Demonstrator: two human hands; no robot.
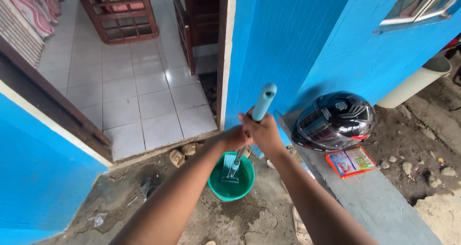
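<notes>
Both bare forearms are reaching forward and converging. The left hand (234, 138) and right hand (263, 130) are pressing together, fingers curling closed in stacked grips, right hand sitting slightly higher.

- Mop handle (263, 102) hidden where fingers (259, 130) wrap it.
- Below fingers, mop head (230, 170) sunk in green bucket (245, 185), detail unclear.
- Bucket rim partly behind left forearm.
</notes>
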